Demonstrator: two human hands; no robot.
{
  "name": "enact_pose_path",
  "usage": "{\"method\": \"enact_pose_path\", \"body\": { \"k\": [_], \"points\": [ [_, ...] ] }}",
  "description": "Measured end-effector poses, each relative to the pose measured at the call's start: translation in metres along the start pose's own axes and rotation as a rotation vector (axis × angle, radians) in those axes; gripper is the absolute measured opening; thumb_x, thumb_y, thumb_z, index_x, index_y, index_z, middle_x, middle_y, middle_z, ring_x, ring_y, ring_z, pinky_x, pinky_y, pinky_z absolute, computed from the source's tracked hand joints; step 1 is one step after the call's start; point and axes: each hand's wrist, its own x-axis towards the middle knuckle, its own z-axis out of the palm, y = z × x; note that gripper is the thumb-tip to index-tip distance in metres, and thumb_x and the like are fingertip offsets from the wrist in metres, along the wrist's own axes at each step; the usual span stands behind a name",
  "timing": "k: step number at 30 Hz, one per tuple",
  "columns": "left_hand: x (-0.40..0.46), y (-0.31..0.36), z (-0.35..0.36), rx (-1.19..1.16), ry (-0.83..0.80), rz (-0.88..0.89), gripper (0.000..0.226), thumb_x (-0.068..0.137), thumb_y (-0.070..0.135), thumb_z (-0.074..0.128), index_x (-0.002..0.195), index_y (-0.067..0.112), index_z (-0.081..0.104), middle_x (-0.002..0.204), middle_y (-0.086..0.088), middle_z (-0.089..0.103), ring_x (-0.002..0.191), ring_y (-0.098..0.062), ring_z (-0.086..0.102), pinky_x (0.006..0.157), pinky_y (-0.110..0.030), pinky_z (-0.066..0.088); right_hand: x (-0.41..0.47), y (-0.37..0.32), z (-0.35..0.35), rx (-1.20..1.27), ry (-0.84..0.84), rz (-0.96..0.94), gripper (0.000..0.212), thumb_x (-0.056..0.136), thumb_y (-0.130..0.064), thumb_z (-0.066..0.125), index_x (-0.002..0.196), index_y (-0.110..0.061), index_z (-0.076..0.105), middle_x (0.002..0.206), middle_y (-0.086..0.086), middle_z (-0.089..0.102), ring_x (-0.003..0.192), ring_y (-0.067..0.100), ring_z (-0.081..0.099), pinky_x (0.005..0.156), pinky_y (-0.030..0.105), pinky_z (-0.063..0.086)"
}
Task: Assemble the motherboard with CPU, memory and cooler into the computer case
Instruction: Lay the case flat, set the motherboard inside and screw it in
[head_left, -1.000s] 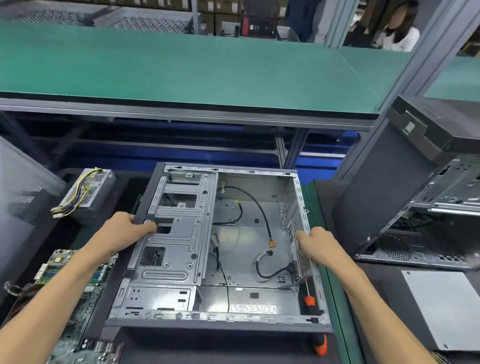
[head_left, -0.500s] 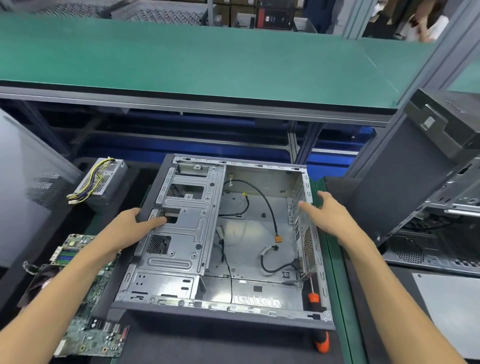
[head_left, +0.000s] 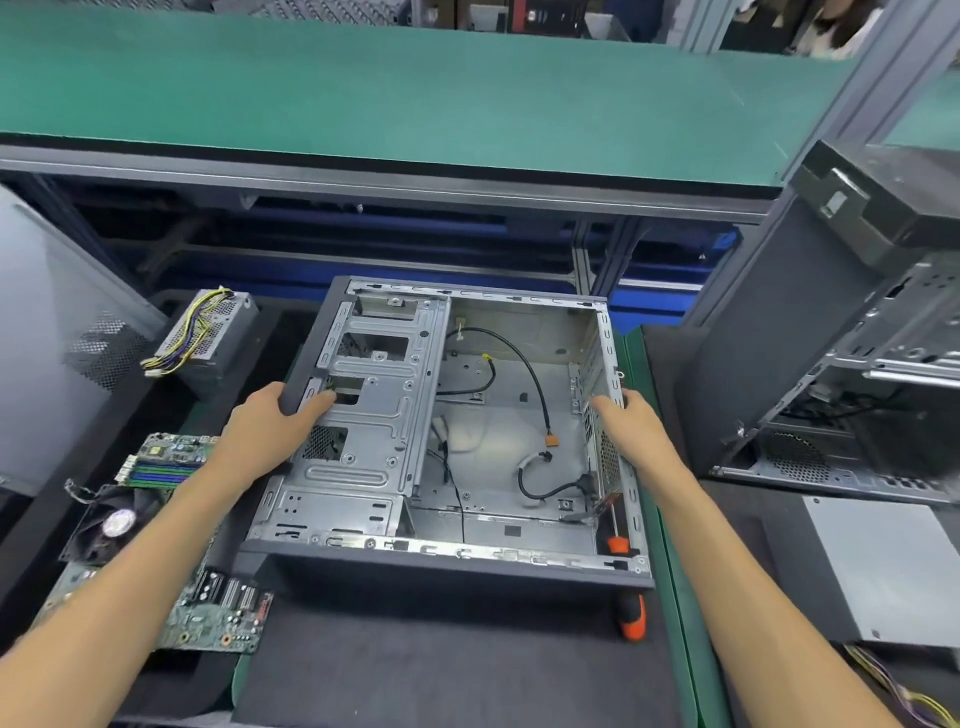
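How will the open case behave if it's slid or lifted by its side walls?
The case looks like thin sheet metal, mostly empty: probably light, slightly flexible. Loose cables inside may flop. Both hands, left and right, grip opposite walls, so tipping seems unlikely.

No legible text anywhere: embossed lettering on the floor of the computer case (head_left: 519, 431), below and left of the right hand (head_left: 631, 423), too blurred to read.

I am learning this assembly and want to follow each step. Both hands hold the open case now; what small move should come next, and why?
Probably let go and reach the left hand to the green motherboard with black fan beside it. The open grey metal computer case, held also by the right hand, lies flat with its bay holding only loose black cables.
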Motion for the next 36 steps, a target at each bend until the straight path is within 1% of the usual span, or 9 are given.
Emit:
{"method": "enact_pose_path", "body": {
  "k": [3,8,12,16,21,25,28,33,36],
  "points": [
    [-0.008,-0.004,-0.002,-0.066,-0.051,-0.030,0.053,0.086,0.067,0.059,0.107,0.018,0.060,0.093,0.000,0.067,0.088,-0.023,0.063,0.076,-0.040,0.049,-0.011,0.008,0.001,0.041,-0.014,0.026,0.042,0.100,-0.036,0.051,0.136,-0.015,0.050,0.105,-0.006,0.057,0.082,0.002,0.050,0.071,0.032,0.039],
    [-0.023,-0.006,-0.004,-0.131,-0.126,-0.069,0.065,0.087,0.067,0.056,0.127,0.016,0.053,0.106,-0.001,0.063,0.100,-0.025,0.059,0.085,-0.040,0.046,-0.024,0.019,0.001,0.076,-0.050,0.057,0.042,0.100,-0.032,0.053,0.138,-0.014,0.050,0.113,-0.002,0.050,0.093,0.016,0.049,0.084,0.031,0.036],
    [-0.034,-0.011,-0.006,-0.138,-0.149,-0.094,0.053,0.086,0.064,0.061,0.108,0.018,0.046,0.097,0.009,0.056,0.093,-0.018,0.054,0.080,-0.036,0.040,-0.039,0.024,0.000,0.139,-0.075,0.096,0.036,0.098,-0.028,0.053,0.133,-0.016,0.054,0.101,-0.008,0.055,0.083,0.006,0.052,0.065,0.028,0.045],
    [-0.044,-0.018,-0.006,-0.183,-0.133,-0.087,0.047,0.086,0.054,0.069,0.111,0.015,0.058,0.101,0.001,0.065,0.088,-0.017,0.061,0.070,-0.033,0.044,-0.052,0.028,0.001,0.252,-0.147,0.192,0.017,0.092,-0.018,0.051,0.108,-0.015,0.056,0.100,0.003,0.053,0.085,0.025,0.058,0.076,0.059,0.061],
    [-0.051,-0.019,-0.003,-0.204,-0.046,-0.022,0.029,0.087,0.044,0.071,0.089,0.016,0.067,0.080,-0.002,0.069,0.069,-0.020,0.061,0.057,-0.029,0.042,-0.060,0.027,0.003,0.392,-0.139,0.169,0.017,0.087,-0.003,0.044,0.096,-0.012,0.055,0.092,0.006,0.048,0.080,0.030,0.062,0.055,0.033,0.059],
    [-0.048,-0.022,-0.003,-0.192,-0.034,-0.006,0.024,0.087,0.040,0.072,0.086,0.016,0.068,0.075,-0.001,0.070,0.069,-0.020,0.063,0.057,-0.030,0.044,-0.060,0.031,0.003,0.226,-0.079,0.100,0.013,0.085,-0.007,0.045,0.083,-0.019,0.050,0.093,0.004,0.057,0.057,0.015,0.040,0.040,0.023,0.037],
    [-0.040,-0.024,-0.006,-0.171,-0.054,0.000,0.021,0.086,0.038,0.073,0.083,0.018,0.068,0.076,-0.002,0.072,0.073,-0.023,0.067,0.065,-0.035,0.051,-0.058,0.035,0.003,0.184,-0.085,0.090,0.011,0.086,-0.007,0.044,0.082,-0.016,0.049,0.084,0.003,0.050,0.057,0.016,0.038,0.043,0.024,0.036],
    [-0.029,-0.019,-0.009,-0.100,-0.065,0.011,0.037,0.086,0.035,0.074,0.082,-0.001,0.068,0.072,-0.015,0.069,0.063,-0.027,0.062,0.057,-0.031,0.040,-0.055,0.035,0.003,0.223,-0.097,0.106,0.029,0.088,-0.002,0.042,0.112,-0.005,0.056,0.109,0.003,0.055,0.086,0.024,0.058,0.060,0.034,0.061],
    [-0.024,-0.018,-0.012,-0.090,-0.066,0.041,0.034,0.086,0.036,0.073,0.085,0.002,0.070,0.074,-0.015,0.071,0.069,-0.029,0.065,0.058,-0.032,0.042,-0.052,0.035,0.003,0.163,-0.092,0.081,0.019,0.089,-0.006,0.042,0.101,-0.010,0.057,0.111,0.001,0.057,0.082,0.025,0.064,0.066,0.041,0.064]
  ]
}}
